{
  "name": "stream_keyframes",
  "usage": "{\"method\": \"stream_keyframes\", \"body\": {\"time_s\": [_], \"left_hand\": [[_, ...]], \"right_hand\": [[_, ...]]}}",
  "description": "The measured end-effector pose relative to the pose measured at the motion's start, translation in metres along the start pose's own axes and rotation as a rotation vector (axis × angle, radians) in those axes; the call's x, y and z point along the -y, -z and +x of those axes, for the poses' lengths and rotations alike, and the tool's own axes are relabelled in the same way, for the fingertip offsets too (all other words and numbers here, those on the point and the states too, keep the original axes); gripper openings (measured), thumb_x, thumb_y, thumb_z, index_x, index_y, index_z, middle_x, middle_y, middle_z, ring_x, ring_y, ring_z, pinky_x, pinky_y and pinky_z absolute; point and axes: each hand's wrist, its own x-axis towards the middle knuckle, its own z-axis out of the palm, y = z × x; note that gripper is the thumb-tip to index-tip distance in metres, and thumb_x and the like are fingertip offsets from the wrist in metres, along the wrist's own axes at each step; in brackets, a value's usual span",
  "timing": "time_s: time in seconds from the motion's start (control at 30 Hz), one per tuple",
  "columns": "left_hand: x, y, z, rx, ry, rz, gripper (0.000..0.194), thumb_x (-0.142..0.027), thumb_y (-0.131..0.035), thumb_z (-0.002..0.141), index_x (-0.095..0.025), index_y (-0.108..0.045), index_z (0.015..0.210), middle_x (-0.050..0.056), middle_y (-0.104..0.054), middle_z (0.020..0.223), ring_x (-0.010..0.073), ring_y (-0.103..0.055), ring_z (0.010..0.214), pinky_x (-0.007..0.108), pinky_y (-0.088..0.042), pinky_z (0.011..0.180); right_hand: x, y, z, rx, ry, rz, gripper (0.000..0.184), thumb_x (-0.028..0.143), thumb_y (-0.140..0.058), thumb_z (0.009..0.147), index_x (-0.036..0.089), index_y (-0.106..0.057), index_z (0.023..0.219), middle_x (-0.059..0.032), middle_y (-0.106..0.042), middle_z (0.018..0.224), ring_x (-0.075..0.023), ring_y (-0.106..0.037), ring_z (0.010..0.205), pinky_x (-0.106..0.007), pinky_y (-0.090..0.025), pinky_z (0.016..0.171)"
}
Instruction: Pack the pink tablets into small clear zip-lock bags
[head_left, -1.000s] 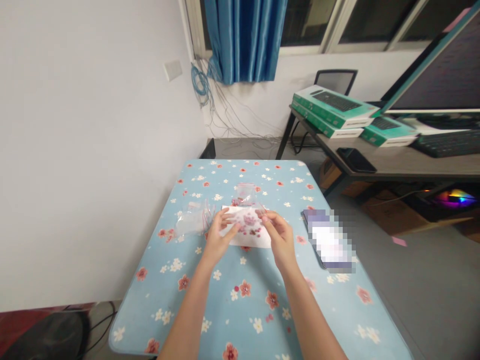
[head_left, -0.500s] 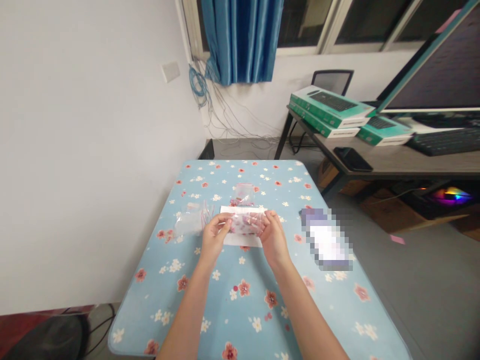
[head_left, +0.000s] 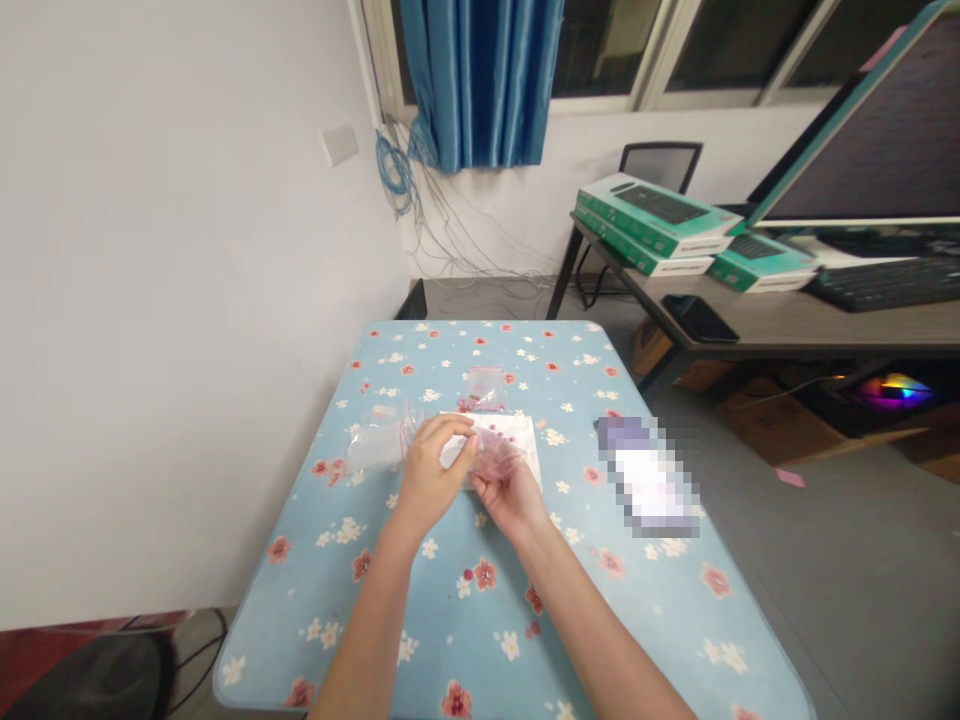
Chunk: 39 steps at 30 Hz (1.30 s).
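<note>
A small clear plastic bag (head_left: pixel 501 455) with pinkish-red bits in it is between my hands, above a white sheet (head_left: pixel 528 430). My right hand (head_left: pixel 514 500) grips the bag's lower right part from beneath. At the bag's left edge my left hand (head_left: pixel 435 470) has its thumb and fingertips closed on the plastic, though the exact contact is blurred. Just beyond the sheet lies another clear zip bag (head_left: pixel 487 387) with reddish pieces near its bottom. Several clear bags with red zip lines, such as a plastic bag (head_left: pixel 375 445), lie left of my left hand.
All this lies on a blue flowered tablecloth (head_left: pixel 480 640). A phone with a blurred-out screen (head_left: pixel 649 480) rests at the right side. A white wall (head_left: pixel 187 300) borders the left. To the right stands a desk (head_left: pixel 787 325) with green keyboard boxes (head_left: pixel 660 215) and a monitor.
My right hand has moved left and down, turning under the bag. The left hand has shifted slightly right over the bag's edge. The bag is now tilted, its bits spread out.
</note>
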Motion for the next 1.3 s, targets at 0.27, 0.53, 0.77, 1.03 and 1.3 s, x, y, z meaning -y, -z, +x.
{"method": "stream_keyframes", "body": {"time_s": [0.27,0.53,0.77,1.03,1.3], "left_hand": [[-0.017,0.010,0.009,0.022,-0.035,0.088,0.006,-0.020,-0.055,0.084,-0.020,-0.060,0.081,0.004,-0.066,0.093,0.0179,-0.059,0.093,0.034,-0.043,0.087],[-0.013,0.012,0.005,-0.046,0.116,-0.082,0.011,-0.028,-0.056,0.082,-0.019,-0.062,0.077,0.005,-0.067,0.092,0.0178,-0.061,0.093,0.030,-0.046,0.081],[0.015,0.036,-0.015,-0.339,0.468,-0.408,0.024,-0.041,-0.061,0.077,-0.017,-0.061,0.082,0.004,-0.068,0.088,0.0139,-0.065,0.072,0.028,-0.052,0.073],[0.071,0.080,-0.031,-0.575,0.685,-0.286,0.035,-0.042,-0.067,0.064,-0.016,-0.054,0.084,0.001,-0.066,0.073,0.0121,-0.062,0.046,0.026,-0.054,0.048],[0.080,0.086,-0.047,-0.478,0.735,-0.158,0.031,-0.036,-0.063,0.067,-0.018,-0.055,0.089,0.000,-0.065,0.069,0.0137,-0.062,0.048,0.027,-0.054,0.048]], "right_hand": [[-0.008,0.011,0.005,0.024,-0.073,0.145,0.025,0.012,-0.054,0.081,0.019,-0.046,0.058,0.0082,-0.047,0.043,-0.0060,-0.048,0.037,-0.020,-0.056,0.057],[-0.001,0.007,0.002,-0.008,-0.151,0.183,0.026,0.017,-0.050,0.086,0.020,-0.044,0.061,0.0070,-0.047,0.044,-0.0071,-0.048,0.038,-0.018,-0.051,0.044],[0.013,0.005,-0.004,0.077,-0.188,0.194,0.040,0.038,-0.044,0.092,0.020,-0.034,0.058,0.0118,-0.027,0.040,-0.0033,-0.016,0.028,-0.012,-0.012,0.026],[0.031,0.012,0.002,0.056,0.061,-0.012,0.041,0.040,-0.044,0.091,0.020,-0.034,0.057,0.0121,-0.023,0.040,-0.0035,-0.010,0.030,-0.012,-0.011,0.028],[0.040,0.014,0.004,-0.010,0.115,-0.027,0.044,0.042,-0.043,0.091,0.019,-0.036,0.055,0.0124,-0.021,0.037,-0.0034,-0.008,0.030,-0.013,-0.010,0.028]]}}
